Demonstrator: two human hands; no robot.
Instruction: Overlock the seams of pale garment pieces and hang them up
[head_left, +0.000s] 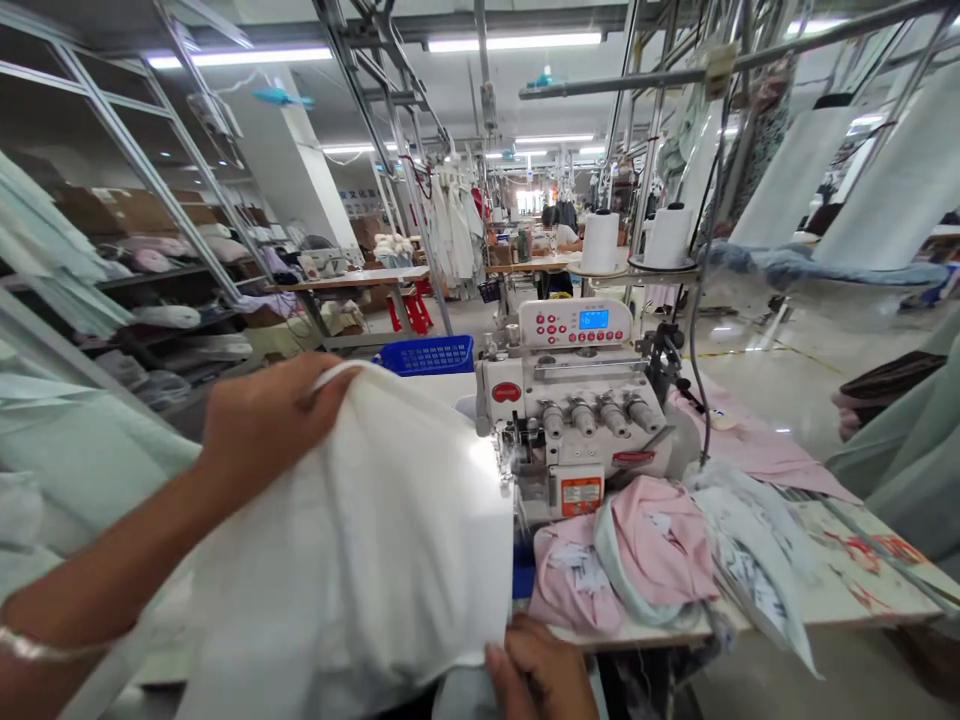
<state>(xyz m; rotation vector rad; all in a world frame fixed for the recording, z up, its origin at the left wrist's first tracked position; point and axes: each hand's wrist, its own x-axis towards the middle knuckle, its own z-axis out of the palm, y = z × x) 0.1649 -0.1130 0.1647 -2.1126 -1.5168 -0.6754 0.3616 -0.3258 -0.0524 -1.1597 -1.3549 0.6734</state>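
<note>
A white piece of fabric (pixel 352 550) is held up in front of me. My left hand (pixel 262 425) is closed on its top edge, with a bracelet showing on that forearm. At the bottom of the picture, my right hand (pixel 536 670) pinches the cloth's lower right corner. Just right of the cloth stands a white overlock sewing machine (pixel 574 420) with a control panel and blue screen on top. Pink garments (pixel 637 555) lie heaped in front of the machine.
The sewing table (pixel 847 590) carries printed fabric pieces (pixel 750 540). A blue basket (pixel 427 355) sits behind the cloth. White thread cones (pixel 600 240) stand behind the machine. Shelves with folded goods (pixel 150 260) line the left; pale green fabric (pixel 907 460) hangs at right.
</note>
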